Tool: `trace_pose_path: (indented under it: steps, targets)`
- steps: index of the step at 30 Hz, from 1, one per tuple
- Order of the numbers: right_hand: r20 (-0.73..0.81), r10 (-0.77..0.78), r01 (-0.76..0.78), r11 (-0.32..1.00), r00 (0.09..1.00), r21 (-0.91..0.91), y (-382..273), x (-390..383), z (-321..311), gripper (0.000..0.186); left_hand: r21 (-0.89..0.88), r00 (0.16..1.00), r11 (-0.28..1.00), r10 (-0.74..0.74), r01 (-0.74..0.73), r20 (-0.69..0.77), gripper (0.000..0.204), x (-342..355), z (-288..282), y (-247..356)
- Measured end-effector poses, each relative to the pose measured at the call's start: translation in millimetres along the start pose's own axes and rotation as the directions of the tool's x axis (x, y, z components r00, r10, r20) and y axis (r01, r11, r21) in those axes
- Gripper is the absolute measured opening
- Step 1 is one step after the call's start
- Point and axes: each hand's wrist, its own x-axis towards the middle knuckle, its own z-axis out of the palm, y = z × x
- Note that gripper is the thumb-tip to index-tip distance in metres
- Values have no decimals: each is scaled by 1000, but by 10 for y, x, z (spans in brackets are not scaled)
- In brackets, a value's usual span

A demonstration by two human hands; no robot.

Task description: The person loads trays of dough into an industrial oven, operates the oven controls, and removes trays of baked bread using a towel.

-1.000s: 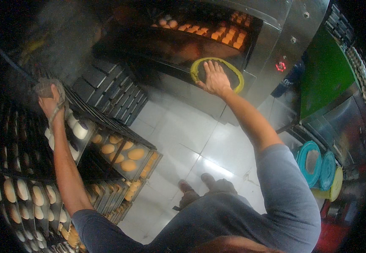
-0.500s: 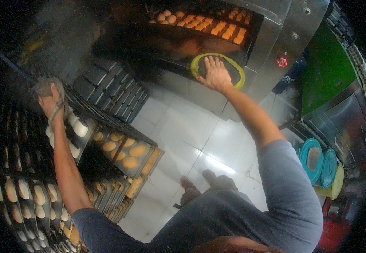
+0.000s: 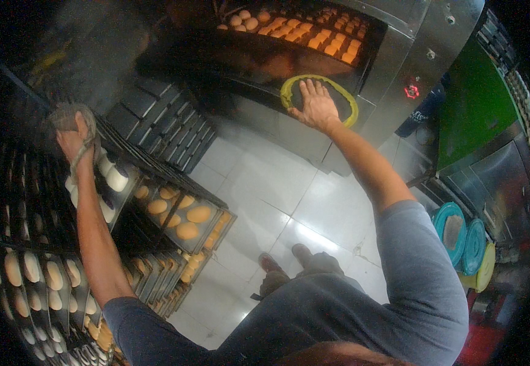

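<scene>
My left hand (image 3: 72,140) grips a crumpled grey cloth (image 3: 91,131) at the upper edge of a dark rack (image 3: 132,155) on the left; what lies under the cloth is unclear. My right hand (image 3: 313,104) lies flat, fingers stretched, on a dark oval pad with a yellow rim (image 3: 353,114) at the front of the steel oven (image 3: 393,55). In the lit oven mouth, orange pieces (image 3: 335,44) sit in rows beside round pale items (image 3: 245,19).
Racks with trays of bread rolls (image 3: 199,214) and pale loaves (image 3: 54,274) fill the left. At right stand a green panel (image 3: 466,122), steel cabinet (image 3: 500,186) and turquoise lidded containers (image 3: 449,235). A tiled floor (image 3: 265,189) lies between, under my feet.
Very little differs. The view has shifted slightly, and both hands stay in their places on the cloth and the yellow-rimmed pad, my right arm a touch farther right.
</scene>
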Motion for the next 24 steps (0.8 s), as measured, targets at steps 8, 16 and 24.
trace_pose_path:
  steps: [8, 16, 24]
  targets:
    - [-31, -28, 27, 999, 999, -35, 46, 17, 66, 82, 34, 997, 997, -73, 73, 6, 65, 41, 104, -66]
    - [-34, -80, 80, 997, 996, -2, 43, -2, 143, 78, -18, 982, 982, 189, -188, 13, 59, 114, 57, -248]
    - [-166, -174, 192, 976, 971, 100, 106, -49, 185, 66, -6, 1000, 1000, 13, -13, 4, 54, 81, 181, -241]
